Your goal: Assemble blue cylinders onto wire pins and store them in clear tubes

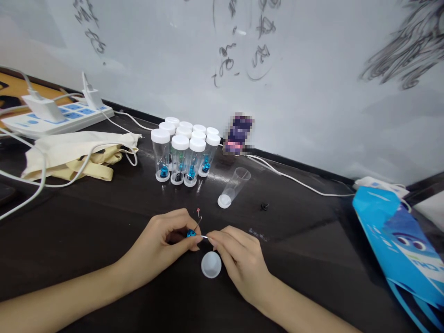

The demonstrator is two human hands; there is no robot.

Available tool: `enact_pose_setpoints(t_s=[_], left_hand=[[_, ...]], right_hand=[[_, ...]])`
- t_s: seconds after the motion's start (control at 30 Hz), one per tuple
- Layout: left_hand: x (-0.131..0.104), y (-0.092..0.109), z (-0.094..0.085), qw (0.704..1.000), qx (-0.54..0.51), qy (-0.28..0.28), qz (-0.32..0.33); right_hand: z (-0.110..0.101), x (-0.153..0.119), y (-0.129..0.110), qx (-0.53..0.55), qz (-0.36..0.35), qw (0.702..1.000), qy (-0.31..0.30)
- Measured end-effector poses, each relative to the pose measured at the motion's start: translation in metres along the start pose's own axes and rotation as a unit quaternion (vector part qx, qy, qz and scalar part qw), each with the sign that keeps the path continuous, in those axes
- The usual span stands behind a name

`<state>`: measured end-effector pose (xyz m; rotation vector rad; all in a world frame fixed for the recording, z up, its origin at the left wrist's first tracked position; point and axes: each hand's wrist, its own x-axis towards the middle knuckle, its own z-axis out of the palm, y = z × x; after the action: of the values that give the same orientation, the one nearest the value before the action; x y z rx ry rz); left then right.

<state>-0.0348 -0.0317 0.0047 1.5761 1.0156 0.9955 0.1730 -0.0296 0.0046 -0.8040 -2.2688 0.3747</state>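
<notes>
"How many capped tubes?"

"I count eleven, rear ones partly hidden, and one open tube beyond my hands."

"Your fingers?"

"My left hand pinches one blue piece, half covered; my right hand pinches one thin rod beside it, its far end hidden."

It looked like a desk in an office or study room, though I couldn't tell which. A whiteboard with handwritten marker characters rose behind the dark tabletop. At upper left, a power strip held white plug adapters, their cables trailing across, and a lit phone leaned at centre.
</notes>
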Motion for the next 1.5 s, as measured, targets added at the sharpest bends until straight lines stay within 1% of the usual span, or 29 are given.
enact_pose_setpoints(t_s=[0.17,0.27,0.4,0.57,0.63,0.77,0.9,1.03,1.17,1.3,1.37,1.5], left_hand=[[0.0065,-0.0025,-0.0034,0.994,-0.086,0.014,-0.061],[0.0087,-0.0031,-0.0048,0.99,-0.111,0.02,-0.084],[0.0082,-0.0033,-0.0039,0.993,-0.096,0.015,-0.072],[0.0042,-0.0016,-0.0011,0.998,-0.048,0.003,-0.031],[0.0032,-0.0007,-0.0004,0.999,-0.034,0.001,-0.025],[0.0052,-0.0014,-0.0006,0.997,-0.07,-0.003,-0.045],[0.0085,-0.0036,-0.0028,0.99,-0.114,-0.002,-0.079],[0.0087,-0.0055,-0.0041,0.986,-0.137,-0.012,-0.099],[0.0079,-0.0079,-0.0039,0.987,-0.136,-0.012,-0.087],[0.0068,-0.008,-0.0031,0.99,-0.124,-0.012,-0.071],[0.0054,-0.0064,-0.0025,0.993,-0.105,-0.006,-0.052],[0.0014,-0.0017,-0.0011,0.999,-0.033,0.015,0.0]], right_hand=[[0.0025,-0.0004,0.0016,-0.025,0.01,0.999,0.026],[0.0028,-0.0003,0.0016,-0.024,0.01,0.999,0.033],[0.0005,0.0011,0.001,-0.001,-0.006,0.999,0.042],[-0.0025,0.0008,0.0026,0.031,0.01,0.999,0.015],[-0.0027,0.0005,0.0031,0.033,0.017,0.999,0.008],[-0.0013,0.0019,0.0014,0.02,0.026,0.999,0.003],[0.0013,0.003,-0.0003,-0.02,0.031,0.999,0.028],[0.0026,0.002,0.0012,-0.041,0.012,0.998,0.047],[0.0014,0.0014,0.0021,-0.024,-0.001,0.999,0.036],[0.0004,0.001,0.002,-0.016,0.005,1.0,0.017],[0.0002,0.0007,0.002,-0.012,0.007,1.0,0.005],[-0.0002,0.001,0.0016,0.015,0.002,1.0,-0.012]])
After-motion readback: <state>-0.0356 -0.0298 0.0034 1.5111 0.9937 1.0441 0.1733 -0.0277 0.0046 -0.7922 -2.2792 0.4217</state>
